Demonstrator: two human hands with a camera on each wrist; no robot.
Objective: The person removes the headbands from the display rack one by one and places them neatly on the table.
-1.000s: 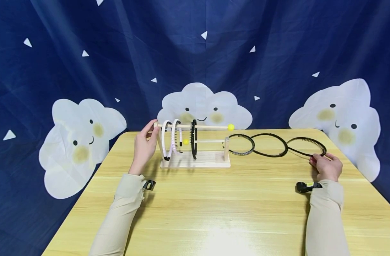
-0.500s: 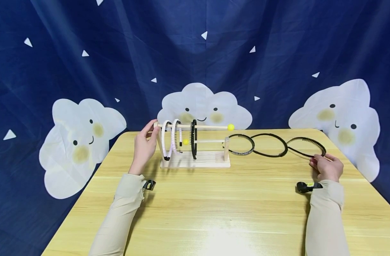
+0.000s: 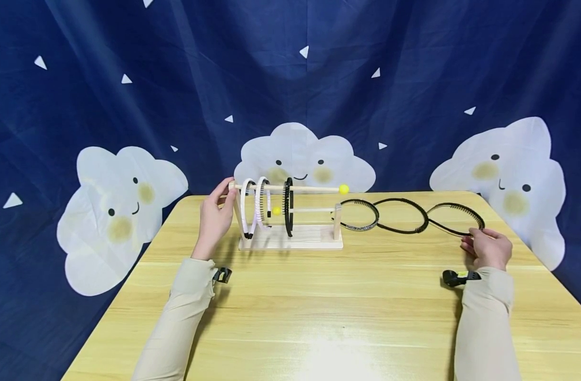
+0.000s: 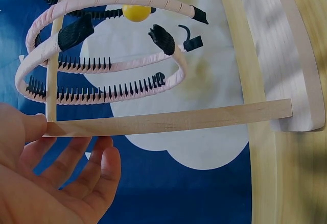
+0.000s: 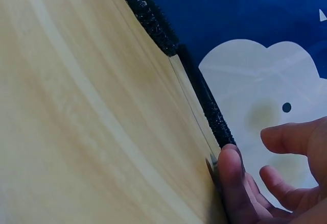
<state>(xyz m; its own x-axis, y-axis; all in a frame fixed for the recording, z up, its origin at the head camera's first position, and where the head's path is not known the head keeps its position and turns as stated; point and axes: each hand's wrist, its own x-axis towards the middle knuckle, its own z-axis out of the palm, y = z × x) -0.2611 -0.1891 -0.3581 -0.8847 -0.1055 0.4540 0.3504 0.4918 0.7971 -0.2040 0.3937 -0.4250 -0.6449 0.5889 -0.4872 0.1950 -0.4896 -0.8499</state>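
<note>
My left hand (image 3: 216,217) grips the upper left corner of a wooden rack (image 3: 314,244), thumb and fingers on the post's top end (image 4: 64,128). Two pale pink headbands (image 3: 258,203) and a black one (image 3: 288,206) hang around the rack's upper rod, which ends in a yellow ball (image 3: 344,189). At the right, my right hand (image 3: 490,250) pinches the near edge of a black toothed headband (image 3: 454,205). In the right wrist view the thumb (image 5: 231,170) lies against that headband (image 5: 217,124).
Between the rack and the held headband, a black headband (image 3: 400,200) and a black one with a glittery edge (image 3: 362,228) lie on the wooden table (image 3: 319,307). A lower rod with a yellow ball (image 3: 277,210) extends from the rack's right post. Behind hangs a blue cloud-patterned curtain (image 3: 290,63).
The far-right headband has tilted or shifted very slightly, and my right hand has moved a touch to the right. My left hand and the rack look unmoved.
</note>
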